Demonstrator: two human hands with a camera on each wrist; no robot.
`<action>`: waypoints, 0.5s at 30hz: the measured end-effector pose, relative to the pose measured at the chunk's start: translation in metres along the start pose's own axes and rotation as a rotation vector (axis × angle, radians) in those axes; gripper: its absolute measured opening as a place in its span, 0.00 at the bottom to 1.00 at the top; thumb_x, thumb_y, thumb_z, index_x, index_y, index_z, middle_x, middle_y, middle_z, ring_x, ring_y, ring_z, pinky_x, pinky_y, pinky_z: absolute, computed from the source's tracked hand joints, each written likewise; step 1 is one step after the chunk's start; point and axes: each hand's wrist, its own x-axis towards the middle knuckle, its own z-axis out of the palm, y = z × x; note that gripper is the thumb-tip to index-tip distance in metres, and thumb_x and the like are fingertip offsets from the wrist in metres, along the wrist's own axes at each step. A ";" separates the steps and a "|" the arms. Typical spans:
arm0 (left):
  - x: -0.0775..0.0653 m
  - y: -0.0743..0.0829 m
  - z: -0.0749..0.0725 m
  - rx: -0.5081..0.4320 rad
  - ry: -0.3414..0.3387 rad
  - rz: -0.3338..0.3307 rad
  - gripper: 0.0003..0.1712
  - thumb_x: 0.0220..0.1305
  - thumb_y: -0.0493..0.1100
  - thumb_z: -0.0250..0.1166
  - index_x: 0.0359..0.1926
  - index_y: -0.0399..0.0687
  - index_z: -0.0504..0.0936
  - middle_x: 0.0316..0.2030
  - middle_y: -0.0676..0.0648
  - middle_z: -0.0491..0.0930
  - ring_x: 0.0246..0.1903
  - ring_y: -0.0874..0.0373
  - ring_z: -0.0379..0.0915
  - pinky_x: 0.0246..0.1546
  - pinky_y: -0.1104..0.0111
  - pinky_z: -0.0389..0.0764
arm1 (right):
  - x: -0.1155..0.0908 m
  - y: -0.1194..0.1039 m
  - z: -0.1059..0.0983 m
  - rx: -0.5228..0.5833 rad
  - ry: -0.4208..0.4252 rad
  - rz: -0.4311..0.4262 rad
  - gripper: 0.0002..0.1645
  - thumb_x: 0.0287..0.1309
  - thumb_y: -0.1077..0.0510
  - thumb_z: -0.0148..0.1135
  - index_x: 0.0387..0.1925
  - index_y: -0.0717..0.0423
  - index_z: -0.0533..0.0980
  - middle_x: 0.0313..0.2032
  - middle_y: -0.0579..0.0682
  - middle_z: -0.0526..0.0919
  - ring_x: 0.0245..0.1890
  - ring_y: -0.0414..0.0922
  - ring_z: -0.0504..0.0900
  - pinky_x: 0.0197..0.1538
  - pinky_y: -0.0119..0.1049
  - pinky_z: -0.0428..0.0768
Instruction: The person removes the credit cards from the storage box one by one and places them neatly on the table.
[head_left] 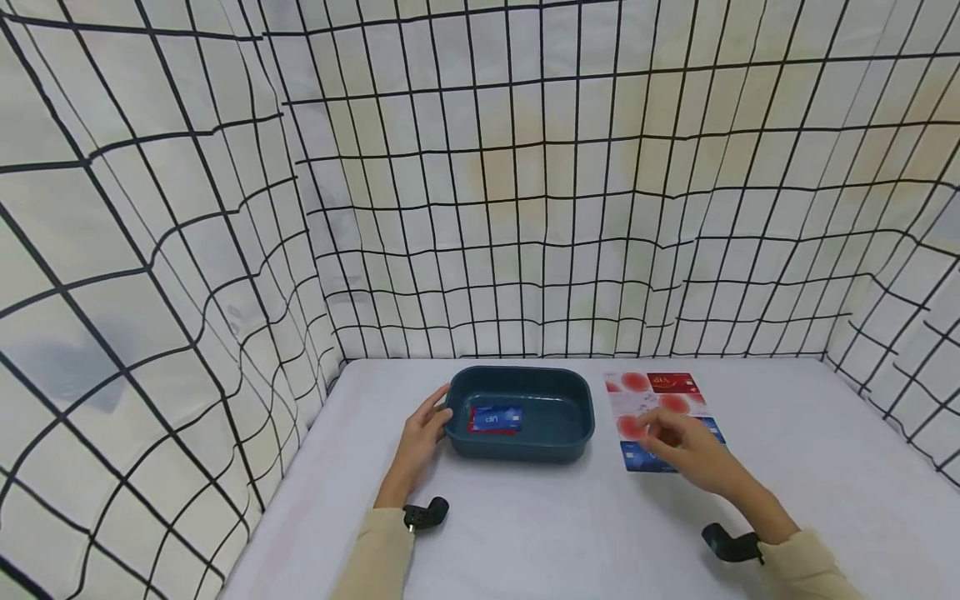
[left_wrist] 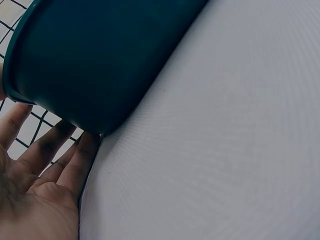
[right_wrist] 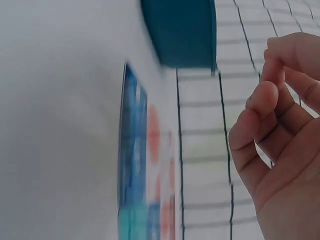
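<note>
A dark teal plastic tub point(head_left: 570, 454) stands on the white table. Inside lie a blue card point(head_left: 497, 418) marked VIP and a red card point(head_left: 480, 431) partly under it. My left hand point(head_left: 422, 437) rests against the tub's left end; in the left wrist view its straight, spread fingers point(left_wrist: 82, 160) touch the outer wall. My right hand point(head_left: 690, 450) hovers over a flat spread of red, white and blue, its fingers curled and fingertips close together, nothing visible between them. A red VIP card point(head_left: 673, 382) and a blue card point(head_left: 645, 457) lie there, the blue one partly hidden.
Black netting point(head_left: 543, 200) over pale cloth walls rises at the back and both sides. The white tabletop point(head_left: 525, 533) extends in front of the tub. A dark wrist device point(head_left: 427, 512) is on the left wrist, another point(head_left: 729, 543) on the right.
</note>
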 end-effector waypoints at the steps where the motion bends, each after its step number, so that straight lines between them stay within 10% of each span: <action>1: 0.000 0.000 0.000 0.001 0.002 -0.002 0.27 0.77 0.46 0.57 0.73 0.65 0.70 0.73 0.40 0.69 0.69 0.46 0.70 0.69 0.52 0.75 | 0.004 -0.006 0.006 0.000 -0.010 -0.007 0.12 0.68 0.58 0.65 0.51 0.55 0.80 0.35 0.48 0.80 0.33 0.39 0.76 0.36 0.26 0.80; 15: -0.001 0.000 -0.001 0.010 -0.007 0.013 0.27 0.77 0.45 0.56 0.74 0.62 0.69 0.73 0.38 0.68 0.70 0.44 0.69 0.69 0.50 0.74 | 0.083 -0.060 0.077 0.058 -0.097 -0.141 0.13 0.67 0.58 0.66 0.51 0.49 0.80 0.32 0.45 0.77 0.30 0.40 0.76 0.32 0.28 0.78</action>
